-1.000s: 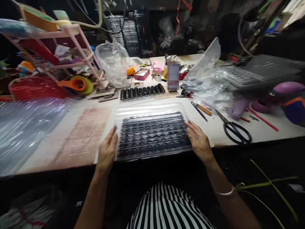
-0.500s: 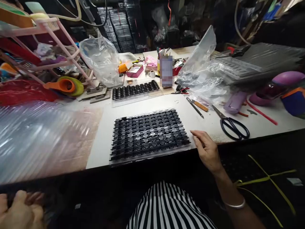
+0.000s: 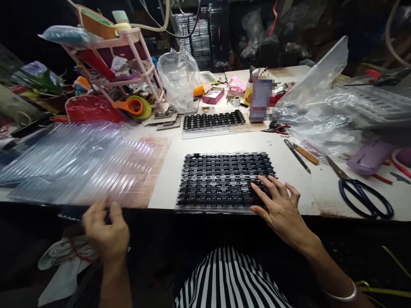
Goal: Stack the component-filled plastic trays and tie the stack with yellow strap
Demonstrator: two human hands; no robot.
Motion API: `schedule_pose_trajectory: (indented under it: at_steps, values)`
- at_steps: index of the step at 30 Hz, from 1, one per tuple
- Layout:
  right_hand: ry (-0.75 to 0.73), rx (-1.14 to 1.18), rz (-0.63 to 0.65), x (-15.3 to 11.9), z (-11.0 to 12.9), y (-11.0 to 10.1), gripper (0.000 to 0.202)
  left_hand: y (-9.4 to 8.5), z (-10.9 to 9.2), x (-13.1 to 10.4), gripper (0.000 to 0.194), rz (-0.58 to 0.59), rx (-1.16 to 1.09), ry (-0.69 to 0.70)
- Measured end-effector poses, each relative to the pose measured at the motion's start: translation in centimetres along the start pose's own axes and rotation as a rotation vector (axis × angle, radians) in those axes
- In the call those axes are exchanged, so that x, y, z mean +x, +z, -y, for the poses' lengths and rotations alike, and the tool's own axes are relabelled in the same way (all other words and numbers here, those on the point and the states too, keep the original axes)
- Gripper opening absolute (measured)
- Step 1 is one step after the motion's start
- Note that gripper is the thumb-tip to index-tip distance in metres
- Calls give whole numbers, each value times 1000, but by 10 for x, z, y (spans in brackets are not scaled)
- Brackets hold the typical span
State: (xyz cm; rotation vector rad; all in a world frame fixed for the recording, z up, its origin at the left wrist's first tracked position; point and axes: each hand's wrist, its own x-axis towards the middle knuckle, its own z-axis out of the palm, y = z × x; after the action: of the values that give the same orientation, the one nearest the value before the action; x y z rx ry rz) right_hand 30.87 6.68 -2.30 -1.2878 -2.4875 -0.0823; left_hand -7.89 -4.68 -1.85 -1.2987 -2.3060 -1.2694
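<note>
A clear tray filled with rows of small black parts (image 3: 221,179) lies at the front edge of the white table (image 3: 163,179). Over its right side rests my right hand (image 3: 279,209), fingers spread, holding nothing. My left hand (image 3: 107,229) is in front of the table edge at the left, slightly blurred; its thumb and fingers are apart with nothing seen between them. Nearest to it are the stacked clear ribbed plastic sheets (image 3: 93,167). Farther back stands a second, smaller-looking tray of black parts (image 3: 213,119).
Scissors (image 3: 362,196), a metal pen-like tool (image 3: 297,156), an orange-handled tool (image 3: 306,154) and pliers (image 3: 278,129) lie at the right. Crumpled plastic bags (image 3: 321,107) are behind them. A pink rack (image 3: 141,60) stands back left, near an orange scoop (image 3: 133,106).
The view has turned left. My right hand has moved from beside the tray onto its right part, its fingers spreading. My left hand has risen from the lower left corner towards the table edge.
</note>
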Motion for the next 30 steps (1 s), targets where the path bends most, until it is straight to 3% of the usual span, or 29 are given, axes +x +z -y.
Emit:
schedule_pose_trajectory:
  at_steps: [1, 3, 8, 14, 20, 24, 27, 30]
  values:
    - [1, 5, -13, 1, 1, -1, 53, 7, -14, -1, 35, -19, 15, 29]
    - [-9, 19, -29, 5, 6, -4, 54, 21, -40, -4, 29, 51, -34, 111]
    - [-173, 101, 64, 30, 42, -9, 56, 51, -78, -6, 30, 326, -104, 290]
    - [-311, 197, 120, 48, 79, 8, 60, 78, -81, 20, 35, 454, -86, 338]
    - [-279, 207, 104, 44, 82, 9, 61, 113, -92, 59, 44, 622, 144, 410]
    - [-207, 169, 62, 33, 84, 11, 63, 136, -99, 65, 42, 660, 190, 460]
    - [-182, 177, 23, 25, 83, 10, 60, 142, -103, 64, 40, 668, 207, 467]
    - [-195, 197, -43, 20, 68, 1, 57, 134, -102, 66, 46, 666, 207, 438]
